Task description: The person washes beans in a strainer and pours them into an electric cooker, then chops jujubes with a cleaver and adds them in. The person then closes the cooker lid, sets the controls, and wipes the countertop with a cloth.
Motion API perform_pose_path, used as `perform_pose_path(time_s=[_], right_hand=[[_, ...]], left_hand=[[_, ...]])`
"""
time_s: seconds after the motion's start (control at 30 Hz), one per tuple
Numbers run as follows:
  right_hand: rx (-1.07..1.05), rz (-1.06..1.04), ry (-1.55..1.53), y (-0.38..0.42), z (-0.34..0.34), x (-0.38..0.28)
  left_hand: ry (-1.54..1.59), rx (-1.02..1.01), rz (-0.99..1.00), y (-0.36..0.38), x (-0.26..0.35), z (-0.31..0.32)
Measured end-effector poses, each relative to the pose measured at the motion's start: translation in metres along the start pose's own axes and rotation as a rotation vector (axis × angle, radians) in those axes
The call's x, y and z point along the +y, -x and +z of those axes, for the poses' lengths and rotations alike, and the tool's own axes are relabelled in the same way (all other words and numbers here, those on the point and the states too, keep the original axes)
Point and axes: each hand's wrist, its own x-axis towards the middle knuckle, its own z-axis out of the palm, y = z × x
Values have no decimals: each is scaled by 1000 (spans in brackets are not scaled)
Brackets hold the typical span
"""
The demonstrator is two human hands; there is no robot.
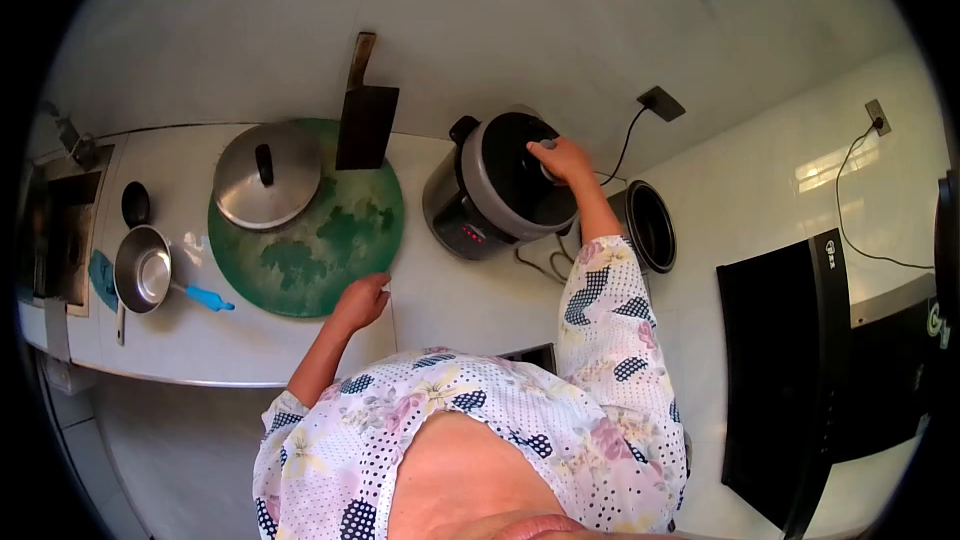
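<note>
Head view: the right hand (565, 162) grips the lid handle (547, 146) of an electric pressure cooker (475, 205).
The cooker sits directly beneath that hand, contents hidden by its lid. The left hand (362, 302) curls near the green cutting board (345, 240); whether it pinches anything cannot be told. A black pot (652, 227) beside the cooker and a steel saucepan (143, 270) show their interiors.

Red digits (475, 232) mark a black-and-grey cooker (500, 188); a mottled green board (320, 240) and a bright blue handle (209, 298) colour the white counter (430, 305) at left; near, a white blouse (605, 460) is patterned in pink florals and dotted navy.
</note>
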Motion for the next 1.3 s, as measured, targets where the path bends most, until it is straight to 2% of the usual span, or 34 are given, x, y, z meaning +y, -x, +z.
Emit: perform_pose_path(time_s=[0.2, 0.3, 0.4, 0.6, 0.9, 1.3], right_hand=[[21, -70, -66, 5, -2, 2], [125, -169, -150, 5, 6, 22], [33, -235, -155, 1, -2, 35], [24, -425, -152, 9, -9, 32], [-21, -582, -110, 2, -6, 19], [-44, -410, 132, 13, -3, -6]], left_hand=[[167, -26, -10, -48, 22, 1], [173, -52, -36, -54, 22, 3], [165, -15, -78, -53, 13, 19], [203, 44, -125, -38, 1, 45], [204, 91, -196, -49, 7, 61], [189, 109, -150, -70, 42, 67]])
